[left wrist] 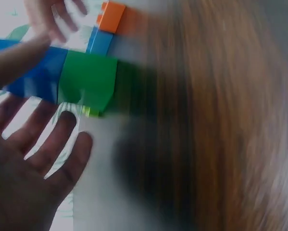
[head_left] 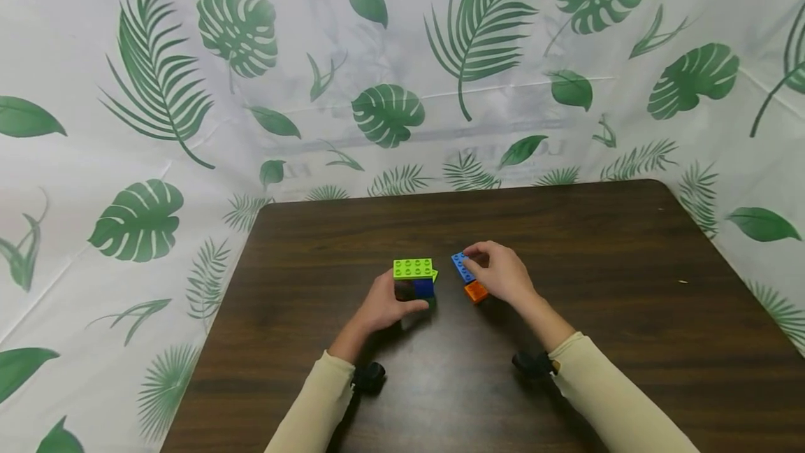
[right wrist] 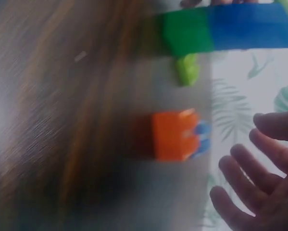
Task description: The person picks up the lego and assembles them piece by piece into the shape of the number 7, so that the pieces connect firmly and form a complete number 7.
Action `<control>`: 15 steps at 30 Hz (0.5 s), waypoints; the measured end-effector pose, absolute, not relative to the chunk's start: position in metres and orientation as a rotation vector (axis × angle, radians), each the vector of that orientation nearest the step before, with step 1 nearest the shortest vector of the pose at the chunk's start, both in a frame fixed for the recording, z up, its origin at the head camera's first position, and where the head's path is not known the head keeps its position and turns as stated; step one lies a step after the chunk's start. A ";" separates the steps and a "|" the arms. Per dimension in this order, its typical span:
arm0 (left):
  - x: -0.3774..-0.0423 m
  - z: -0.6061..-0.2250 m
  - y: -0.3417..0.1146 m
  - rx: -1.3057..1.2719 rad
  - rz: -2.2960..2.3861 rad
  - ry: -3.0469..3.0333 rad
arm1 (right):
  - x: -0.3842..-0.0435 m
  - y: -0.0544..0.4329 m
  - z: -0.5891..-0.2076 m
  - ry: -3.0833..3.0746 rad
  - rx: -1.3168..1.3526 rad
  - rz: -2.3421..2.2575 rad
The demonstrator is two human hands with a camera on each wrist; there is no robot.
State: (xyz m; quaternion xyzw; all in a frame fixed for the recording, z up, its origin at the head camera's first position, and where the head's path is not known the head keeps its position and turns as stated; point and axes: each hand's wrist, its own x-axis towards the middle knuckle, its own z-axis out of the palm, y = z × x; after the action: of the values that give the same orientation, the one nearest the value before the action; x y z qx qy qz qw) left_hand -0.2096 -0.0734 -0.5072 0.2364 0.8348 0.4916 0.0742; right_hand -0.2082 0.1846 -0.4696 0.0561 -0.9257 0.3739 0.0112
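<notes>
My left hand (head_left: pixel 383 305) cups a brick stack, with thumb and fingers on opposite sides of it. A flat lime brick (head_left: pixel 412 268) tops the stack, overhanging a dark blue brick (head_left: pixel 424 288). At the base is a green brick (left wrist: pixel 88 79). Two left fingertips hide behind the blue bricks. My right hand (head_left: pixel 506 273), fingers loosely bent and apart, hovers over a light blue studded brick (head_left: pixel 461 265); its thumb overlaps that brick in the head view. An orange brick (head_left: pixel 476 291) sits at the near end of the light blue one.
A small lime brick (right wrist: pixel 187 70) lies just behind the stack. The dark wood table (head_left: pixel 566 229) ends at its back edge against a leaf-patterned white sheet (head_left: pixel 302 145). A pale fleck (head_left: pixel 683 282) marks the tabletop at the right.
</notes>
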 end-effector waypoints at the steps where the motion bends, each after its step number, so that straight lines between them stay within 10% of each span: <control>1: -0.211 -0.507 -0.076 0.736 1.421 2.519 | -0.209 0.186 -0.472 -2.917 0.158 1.130; 15: -0.247 -0.497 -0.077 0.992 0.846 2.745 | -0.214 0.186 -0.501 -3.040 0.138 0.787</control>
State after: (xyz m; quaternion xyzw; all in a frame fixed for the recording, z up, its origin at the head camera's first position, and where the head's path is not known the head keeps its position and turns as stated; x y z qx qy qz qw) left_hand -0.2472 -0.0770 -0.4969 0.3261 0.9020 0.2782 0.0514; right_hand -0.2145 0.1860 -0.5010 0.0440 -0.9671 0.2505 -0.0009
